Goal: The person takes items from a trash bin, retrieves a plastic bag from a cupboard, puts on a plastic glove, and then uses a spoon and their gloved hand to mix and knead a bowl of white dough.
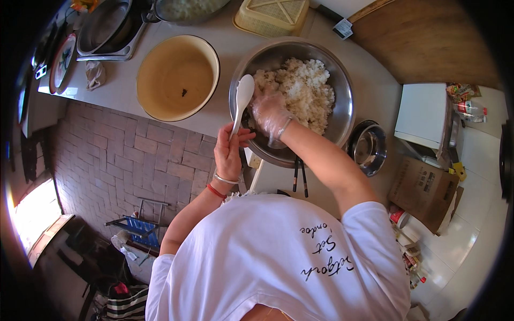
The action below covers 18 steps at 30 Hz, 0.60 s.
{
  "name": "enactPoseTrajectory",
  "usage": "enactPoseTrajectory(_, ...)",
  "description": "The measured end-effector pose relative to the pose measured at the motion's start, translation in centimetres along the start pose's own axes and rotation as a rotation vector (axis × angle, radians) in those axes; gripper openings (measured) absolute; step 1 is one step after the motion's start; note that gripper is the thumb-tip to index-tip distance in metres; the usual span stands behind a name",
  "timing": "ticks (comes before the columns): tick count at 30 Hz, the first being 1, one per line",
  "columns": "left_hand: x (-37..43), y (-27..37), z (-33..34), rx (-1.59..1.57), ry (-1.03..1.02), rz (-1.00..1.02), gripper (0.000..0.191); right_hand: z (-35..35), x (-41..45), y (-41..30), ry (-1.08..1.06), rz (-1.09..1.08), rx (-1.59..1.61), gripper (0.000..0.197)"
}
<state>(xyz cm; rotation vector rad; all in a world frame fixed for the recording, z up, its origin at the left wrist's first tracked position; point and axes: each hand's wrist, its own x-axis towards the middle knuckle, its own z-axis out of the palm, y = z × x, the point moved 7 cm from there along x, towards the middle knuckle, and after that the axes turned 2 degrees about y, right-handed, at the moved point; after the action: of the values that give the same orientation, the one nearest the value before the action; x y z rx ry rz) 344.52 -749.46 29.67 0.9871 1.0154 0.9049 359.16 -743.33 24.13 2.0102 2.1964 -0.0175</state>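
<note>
My left hand [228, 156] grips the handle of a white rice paddle [244, 94], held upright over the left rim of a large stainless steel bowl [346, 104]. A heap of cooked white rice [309, 86] fills much of that bowl. In a clear plastic glove, my right hand [271, 114] reaches into the rice at the left side of the bowl. Its fingertips are partly hidden, so whether they grasp any rice is unclear. Two dark chopsticks [300, 176] stick out at the bowl's near edge, below my right forearm.
A cream enamel basin [176, 76] with a dark mark inside stands left of the bowl. Behind are an upturned yellow plastic basket [273, 16] and a dark-handled utensil [327, 14]. Small steel bowls [368, 146] sit at right; a cardboard box [421, 188] lies beyond the counter.
</note>
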Motion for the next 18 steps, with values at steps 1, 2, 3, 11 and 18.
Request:
enactPoseTrajectory(1,0.4,0.1,0.4,0.007,-0.013,0.001,0.026,2.5,1.2,1.2,0.151,0.144,-0.008,0.036)
enactPoseTrajectory(2,0.4,0.2,-0.1,0.017,0.006,0.019,0.026,1.7,2.7,1.0,0.155,0.121,0.005,0.036)
enactPoseTrajectory(3,-0.1,0.3,-0.7,0.026,0.029,0.032,0.026,1.3,3.8,0.3,-0.117,0.014,0.042,0.034)
enactPoseTrajectory(11,0.7,1.1,-0.2,0.136,0.039,0.066,0.023,-7.0,0.4,10.0,-0.176,0.018,0.481,0.036)
enactPoseTrajectory(18,0.7,0.5,-0.5,0.122,0.007,0.042,0.025,-4.7,-5.6,4.4,0.075,-0.162,-0.001,0.081)
